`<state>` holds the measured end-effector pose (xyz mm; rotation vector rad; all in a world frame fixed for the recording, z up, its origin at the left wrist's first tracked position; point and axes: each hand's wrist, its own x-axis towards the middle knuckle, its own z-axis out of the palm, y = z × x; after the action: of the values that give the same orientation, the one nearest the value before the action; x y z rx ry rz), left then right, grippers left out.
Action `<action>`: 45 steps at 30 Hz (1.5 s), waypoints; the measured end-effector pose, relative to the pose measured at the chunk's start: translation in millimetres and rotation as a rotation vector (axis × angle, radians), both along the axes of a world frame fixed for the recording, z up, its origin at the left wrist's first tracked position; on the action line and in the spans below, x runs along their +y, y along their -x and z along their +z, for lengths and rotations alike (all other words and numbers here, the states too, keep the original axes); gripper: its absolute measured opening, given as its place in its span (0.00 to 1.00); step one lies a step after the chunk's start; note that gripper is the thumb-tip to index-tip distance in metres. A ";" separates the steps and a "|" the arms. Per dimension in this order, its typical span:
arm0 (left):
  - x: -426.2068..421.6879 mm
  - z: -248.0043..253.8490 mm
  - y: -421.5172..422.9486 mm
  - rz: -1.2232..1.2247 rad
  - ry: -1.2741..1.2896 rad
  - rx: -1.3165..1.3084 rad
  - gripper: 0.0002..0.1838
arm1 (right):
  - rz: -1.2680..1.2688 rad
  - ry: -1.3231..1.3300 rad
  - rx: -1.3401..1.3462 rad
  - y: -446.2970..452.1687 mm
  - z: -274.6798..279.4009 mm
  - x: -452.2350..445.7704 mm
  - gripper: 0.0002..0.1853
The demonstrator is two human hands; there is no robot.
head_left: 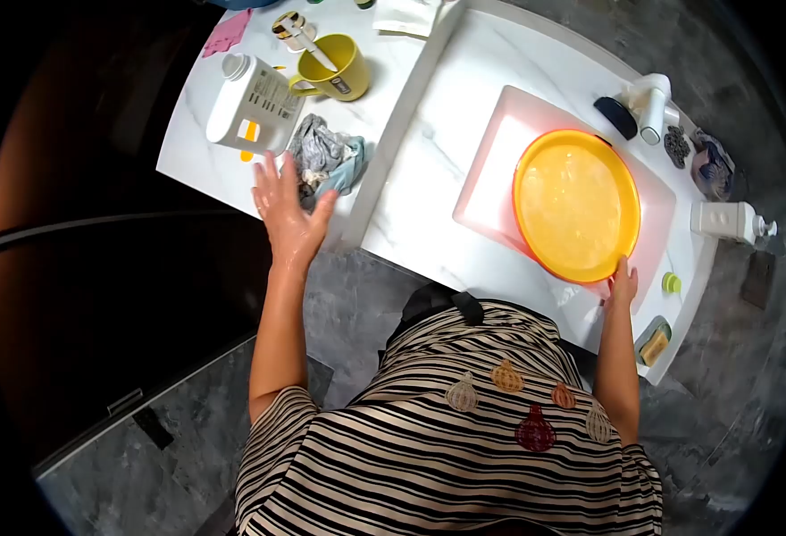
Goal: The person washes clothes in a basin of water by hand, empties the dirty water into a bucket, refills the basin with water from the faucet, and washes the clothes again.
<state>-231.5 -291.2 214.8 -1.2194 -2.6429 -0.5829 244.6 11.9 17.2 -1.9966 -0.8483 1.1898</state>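
Note:
With fingers spread and nothing in it, my left hand (290, 219) is over the front edge of the white counter (188, 161). Just beyond its fingertips lie crumpled grey and light-blue cloths (329, 152). A white plastic jug (255, 103) stands behind that hand, beside a yellow mug (344, 67). At the lower right, my right hand (623, 284) grips the rim of a round yellow basin (576, 205), its fingers partly hidden. The basin sits in the pinkish sink (482, 188) and looks wet inside.
A faucet (654, 112) rises behind the sink, near a dark brush-like object (615, 117) and a scouring pad (676, 146). To the right are a white pump bottle (728, 221), a green cap (672, 283) and a soap dish (654, 343). A raised ledge (402, 125) divides the counter.

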 end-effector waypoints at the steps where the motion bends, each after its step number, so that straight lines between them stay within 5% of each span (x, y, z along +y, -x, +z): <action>1: 3.8 8.8 -7.5 -0.001 -0.120 0.112 0.40 | 0.114 0.011 0.207 0.8 0.3 -0.9 0.27; 3: 22.7 20.3 -30.6 -0.204 -0.436 0.104 0.28 | 0.284 0.110 0.389 -5.6 0.8 3.3 0.24; 5: 39.9 -4.5 -50.0 -0.527 -0.486 -0.263 0.23 | 0.307 0.274 0.369 -5.7 -5.5 9.2 0.22; 9: 111.8 -65.9 -127.3 -0.357 -0.292 -0.978 0.26 | 0.242 0.465 0.482 2.8 -9.6 16.2 0.22; 12: 161.4 -137.6 -153.8 -0.336 -0.111 -0.895 0.31 | 0.235 0.401 0.563 8.0 5.3 8.2 0.24; 14: 193.8 -171.6 -163.2 0.004 0.114 -1.317 0.35 | 0.191 0.373 0.580 7.2 0.1 7.8 0.23; 15: 203.6 -178.9 -162.3 -0.011 0.116 -1.317 0.35 | 0.163 0.350 0.601 7.6 -1.2 8.2 0.23; 17: 216.4 -189.9 -157.2 0.002 0.349 -1.955 0.34 | 0.149 0.327 0.623 9.5 2.7 6.1 0.24; 18: 217.8 -193.0 -161.9 -0.091 0.307 -2.073 0.28 | 0.153 0.303 0.614 11.2 4.2 5.2 0.24; 23: 215.0 -198.1 -172.3 -0.060 0.169 -1.984 0.25 | 0.153 0.214 0.478 20.4 21.4 -5.6 0.25; 29: 203.2 -114.8 -174.4 -0.120 0.130 -2.004 0.25 | 0.169 0.156 0.500 24.9 58.1 -19.6 0.27; 45: 168.5 -36.1 -196.8 -0.369 0.373 -1.695 0.25 | -0.134 -0.160 0.647 -11.9 134.5 -157.2 0.25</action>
<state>-34.7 -122.7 178.7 -1.7805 -3.8818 -1.9481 256.5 -145.3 151.7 -1.3785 -0.4522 1.5069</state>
